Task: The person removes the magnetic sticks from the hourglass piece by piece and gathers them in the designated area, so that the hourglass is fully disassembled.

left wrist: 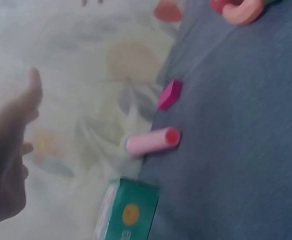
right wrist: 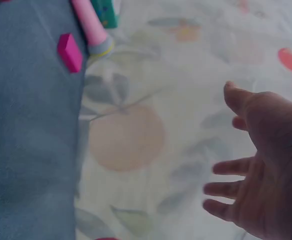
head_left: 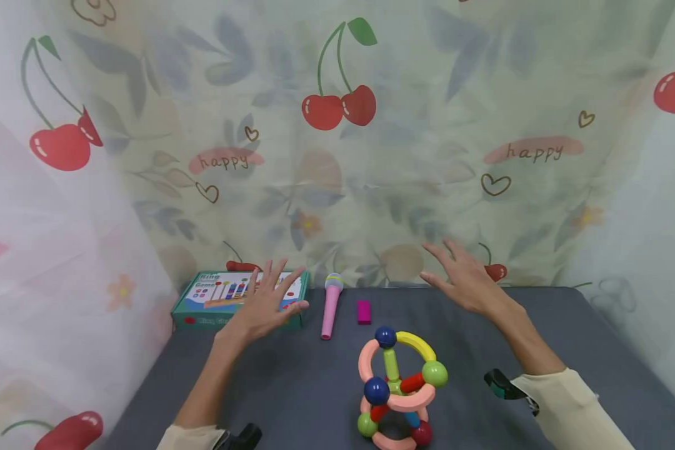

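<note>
The head view is looking forward and down from behind the fingers (head_left: 291, 281); closer wrist views are facing past them, both catching the pink microphone (head_left: 330, 309) and magenta block (head_left: 364, 312).

Far ahead of me: pale curtain (head_left: 394, 162), cherry-and-leaf print, lettered "happy". Before me, dark grey table (head_left: 292, 387). Toward its far edge, pink microphone (head_left: 330, 309) lying; magenta block (head_left: 364, 312) just right.
</note>
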`<state>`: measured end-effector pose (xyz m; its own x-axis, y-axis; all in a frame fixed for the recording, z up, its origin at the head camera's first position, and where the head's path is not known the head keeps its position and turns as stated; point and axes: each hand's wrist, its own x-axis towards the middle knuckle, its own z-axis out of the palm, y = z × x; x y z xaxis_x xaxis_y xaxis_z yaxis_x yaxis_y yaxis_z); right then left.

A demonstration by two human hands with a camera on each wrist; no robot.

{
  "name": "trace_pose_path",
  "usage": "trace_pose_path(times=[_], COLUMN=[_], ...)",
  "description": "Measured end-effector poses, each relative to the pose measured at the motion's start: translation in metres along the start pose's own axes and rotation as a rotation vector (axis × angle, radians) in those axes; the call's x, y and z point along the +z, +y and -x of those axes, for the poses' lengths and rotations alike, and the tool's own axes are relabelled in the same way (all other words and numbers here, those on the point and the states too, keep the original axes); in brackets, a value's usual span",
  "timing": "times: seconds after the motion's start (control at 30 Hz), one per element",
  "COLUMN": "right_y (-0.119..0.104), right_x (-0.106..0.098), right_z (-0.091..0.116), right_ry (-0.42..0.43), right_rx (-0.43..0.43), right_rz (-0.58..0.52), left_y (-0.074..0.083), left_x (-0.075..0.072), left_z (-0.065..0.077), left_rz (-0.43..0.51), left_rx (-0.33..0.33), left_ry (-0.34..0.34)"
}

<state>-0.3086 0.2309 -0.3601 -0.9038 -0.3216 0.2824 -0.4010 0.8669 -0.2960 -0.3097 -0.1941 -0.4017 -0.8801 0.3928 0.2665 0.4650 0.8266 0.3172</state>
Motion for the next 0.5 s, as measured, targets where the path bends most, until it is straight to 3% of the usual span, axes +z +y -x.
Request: trace_pose_path(times=[0.13, 0.23, 0.37, 0.5], right_y=[-0.01, -0.023, -0.039, -0.046], right_x=[-0.008, -0.02, -0.038, -0.048], right_z=[0.011, 0.025, 0.045, 0.062], right_ry=[-0.031, -0.115, -0.328, -0.57], right_rx=[-0.042, -0.093, -0.157, -0.232], right_rz=[-0.042, -0.115, -0.254, -0.421], left_y=[0.026, 0.062, 0.11, 0.142], left_x=[0.008, 0.011, 0.013, 0.017], left_z=[0.005, 0.016, 0.031, 0.04], left_rz=[0.126, 0.271, 0.407, 0.381], left_rx=[0.085, 0.186, 0.331, 0.496], left_ry=[-0.001, -0.047, -0.137, -0.179])
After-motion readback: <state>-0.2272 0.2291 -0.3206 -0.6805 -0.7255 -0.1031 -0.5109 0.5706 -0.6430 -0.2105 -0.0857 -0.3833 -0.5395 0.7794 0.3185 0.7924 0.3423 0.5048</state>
